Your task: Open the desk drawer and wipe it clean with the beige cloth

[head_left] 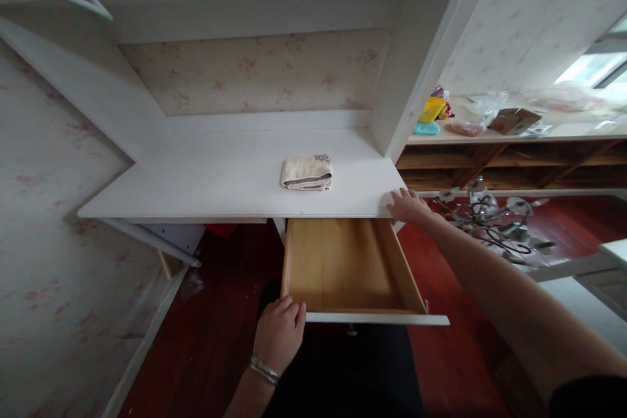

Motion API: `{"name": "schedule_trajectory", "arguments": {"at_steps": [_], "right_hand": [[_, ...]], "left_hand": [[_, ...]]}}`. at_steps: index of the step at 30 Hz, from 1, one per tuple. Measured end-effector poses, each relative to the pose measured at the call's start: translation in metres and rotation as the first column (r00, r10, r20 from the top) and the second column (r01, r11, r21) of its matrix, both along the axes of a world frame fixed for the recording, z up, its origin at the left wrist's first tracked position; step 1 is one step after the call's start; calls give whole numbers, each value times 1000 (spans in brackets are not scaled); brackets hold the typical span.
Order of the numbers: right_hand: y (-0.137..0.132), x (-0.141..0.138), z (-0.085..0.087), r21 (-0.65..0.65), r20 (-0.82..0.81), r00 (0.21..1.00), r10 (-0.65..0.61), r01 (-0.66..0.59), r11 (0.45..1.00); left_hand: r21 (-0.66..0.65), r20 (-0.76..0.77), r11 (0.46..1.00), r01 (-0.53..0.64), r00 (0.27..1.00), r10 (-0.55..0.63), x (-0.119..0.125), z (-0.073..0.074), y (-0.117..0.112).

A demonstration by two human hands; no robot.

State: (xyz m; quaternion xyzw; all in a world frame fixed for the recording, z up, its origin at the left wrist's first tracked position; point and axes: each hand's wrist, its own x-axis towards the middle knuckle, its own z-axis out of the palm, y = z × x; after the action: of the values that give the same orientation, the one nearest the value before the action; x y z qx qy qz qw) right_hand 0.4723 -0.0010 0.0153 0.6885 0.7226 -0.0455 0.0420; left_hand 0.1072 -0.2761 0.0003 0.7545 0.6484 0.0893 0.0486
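Observation:
A white desk top (206, 176) carries one folded beige towel (306, 173) near its middle right. Under the desk a wooden drawer (343, 264) is pulled out, and its inside is bare. My left hand (279, 333), with a bracelet on the wrist, is closed over the left end of the drawer's white front panel (377, 319). My right hand (409, 204) rests on the desk's front right corner, fingers spread flat, holding nothing.
To the right a wooden shelf unit (514, 160) carries a yellow packet (431, 110), a cardboard box (513, 121) and plastic bags. A metal lamp fitting with cables (490, 219) lies on the red floor. Bottles stand on a shelf above.

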Motion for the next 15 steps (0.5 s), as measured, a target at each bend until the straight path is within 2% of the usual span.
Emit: {"name": "schedule_trajectory", "arguments": {"at_steps": [2,5,10,12,15], "right_hand": [[8,-27,15,26,-17,996,84,-83,996],[12,-86,33,69,-68,969,238,-234,970],[11,-185,51,159,-128,892,435,-414,896],[16,-213,53,189,-119,874,472,-447,874],[27,-238,50,161,-98,902,421,-403,901]], "left_hand": [[-16,12,1000,-8,1000,9,0,0,-11],[-51,45,998,-27,999,30,1,-1,-27],[-88,72,994,-70,994,76,2,0,-50],[-102,78,992,-76,993,84,1,0,-54],[-136,87,988,-77,992,90,-1,-4,-50]]}}
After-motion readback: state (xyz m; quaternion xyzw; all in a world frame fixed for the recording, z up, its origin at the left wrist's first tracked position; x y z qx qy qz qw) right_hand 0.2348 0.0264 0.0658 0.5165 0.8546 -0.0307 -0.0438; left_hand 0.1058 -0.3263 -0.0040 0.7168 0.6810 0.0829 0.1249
